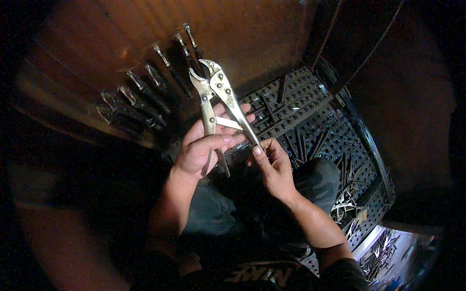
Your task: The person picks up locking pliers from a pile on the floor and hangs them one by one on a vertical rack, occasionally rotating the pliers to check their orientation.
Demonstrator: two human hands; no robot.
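A pair of silver locking pliers (228,99) is held up in front of me, its curved toothed jaws apart and pointing away. My left hand (200,148) grips the left handle and lever side, thumb across it and other fingers behind the tool. At the lower end of the right handle, my right hand (273,167) pinches the metal between thumb and fingers. A linkage bar crosses between the two handles. Part of my left fingers is hidden behind the pliers.
Several more pliers (155,75) lie in a row along the brown panel (252,34). To the right stands a perforated metal rack (335,128) holding loose metal rods and parts. A light-coloured tray of thin metal pieces (383,252) is at the lower right.
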